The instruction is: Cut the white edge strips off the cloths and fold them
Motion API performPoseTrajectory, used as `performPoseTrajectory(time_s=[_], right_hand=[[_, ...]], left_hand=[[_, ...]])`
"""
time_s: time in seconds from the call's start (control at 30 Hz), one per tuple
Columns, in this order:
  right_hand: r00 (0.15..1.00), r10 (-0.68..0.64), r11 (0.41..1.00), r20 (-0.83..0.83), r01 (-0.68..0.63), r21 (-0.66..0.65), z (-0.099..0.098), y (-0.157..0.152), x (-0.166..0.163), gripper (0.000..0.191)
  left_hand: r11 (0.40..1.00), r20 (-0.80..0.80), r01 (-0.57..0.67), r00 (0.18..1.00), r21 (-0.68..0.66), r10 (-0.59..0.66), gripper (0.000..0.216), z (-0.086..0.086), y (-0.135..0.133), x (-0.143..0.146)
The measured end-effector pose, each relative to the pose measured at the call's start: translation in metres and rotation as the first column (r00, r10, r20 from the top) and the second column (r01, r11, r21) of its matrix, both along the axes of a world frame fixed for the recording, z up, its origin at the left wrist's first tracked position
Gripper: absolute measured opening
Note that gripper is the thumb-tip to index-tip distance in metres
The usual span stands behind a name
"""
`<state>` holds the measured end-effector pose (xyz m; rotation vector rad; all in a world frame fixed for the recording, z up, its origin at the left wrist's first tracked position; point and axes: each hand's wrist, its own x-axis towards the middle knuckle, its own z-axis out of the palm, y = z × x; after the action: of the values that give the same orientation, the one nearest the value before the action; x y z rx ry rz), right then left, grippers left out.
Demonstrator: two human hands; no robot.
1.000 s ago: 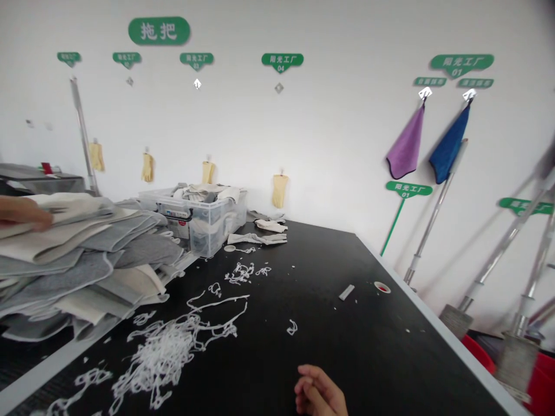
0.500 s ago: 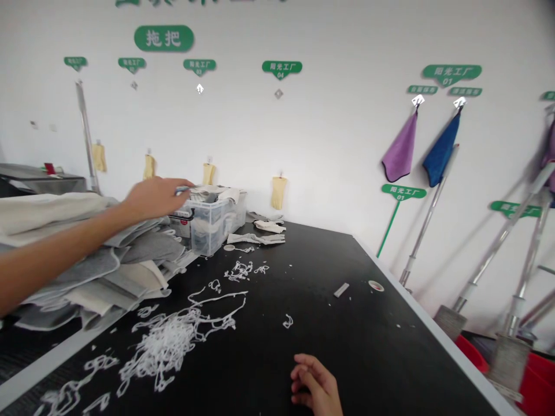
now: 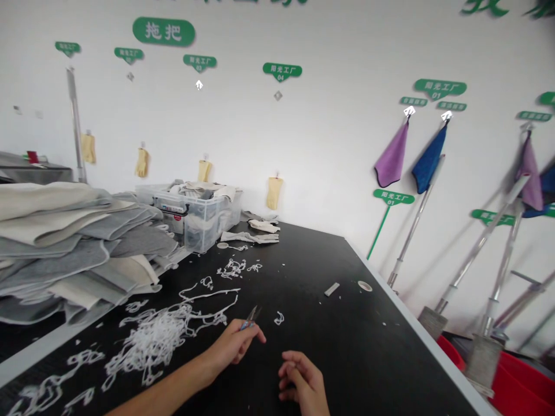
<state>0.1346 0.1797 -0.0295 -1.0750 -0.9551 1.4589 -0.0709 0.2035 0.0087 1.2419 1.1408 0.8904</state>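
Observation:
My left hand [image 3: 236, 341] is closed around small scissors [image 3: 250, 319], their blades pointing up and away over the black tabletop [image 3: 368, 358]. To its right, my right hand [image 3: 303, 378] hovers near the front of the table, fingers loosely curled and apart, with nothing visible in them. A tangled heap of white thread trimmings [image 3: 158, 338] lies left of my left hand. One small loose thread [image 3: 278, 318] rests just beyond the two hands.
A tall stack of grey and cream cloth pads [image 3: 87, 248] fills the left side. Behind it stands a clear plastic bin [image 3: 202, 225] of cloth. Cloth strips [image 3: 251, 237], a grey bar [image 3: 332, 289] and a tape ring [image 3: 365, 286] lie farther back. Mops [image 3: 481, 352] lean at right.
My left hand has come down from above the pads and bin to the table front, bringing the scissors close to my right hand. My right hand keeps its curled pose. The view has turned slightly right.

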Motion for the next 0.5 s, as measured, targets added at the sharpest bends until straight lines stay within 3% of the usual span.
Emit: performPoseTrajectory(time_s=[0.07,0.17,0.33,0.5], right_hand=[[1.000,-0.008,1.000,0.005,0.008,-0.003,-0.001,0.001,0.001,0.050],[1.000,0.011,1.000,0.006,-0.011,-0.011,0.003,-0.001,0.002,0.051],[0.999,0.039,0.999,0.025,-0.038,-0.031,0.014,-0.004,0.001,0.049],[0.996,0.039,0.999,0.075,-0.037,-0.024,0.010,-0.004,-0.002,0.049]], left_hand=[[1.000,0.010,-0.029,1.000,-0.005,0.029,0.058,-0.018,0.001,-0.001],[0.996,-0.019,-0.050,0.999,0.078,0.051,0.057,-0.024,-0.006,-0.003],[0.940,-0.277,0.041,0.959,0.339,0.059,0.042,-0.003,-0.025,-0.009],[0.922,-0.470,0.157,0.882,0.354,0.031,0.039,0.013,-0.038,-0.013]])
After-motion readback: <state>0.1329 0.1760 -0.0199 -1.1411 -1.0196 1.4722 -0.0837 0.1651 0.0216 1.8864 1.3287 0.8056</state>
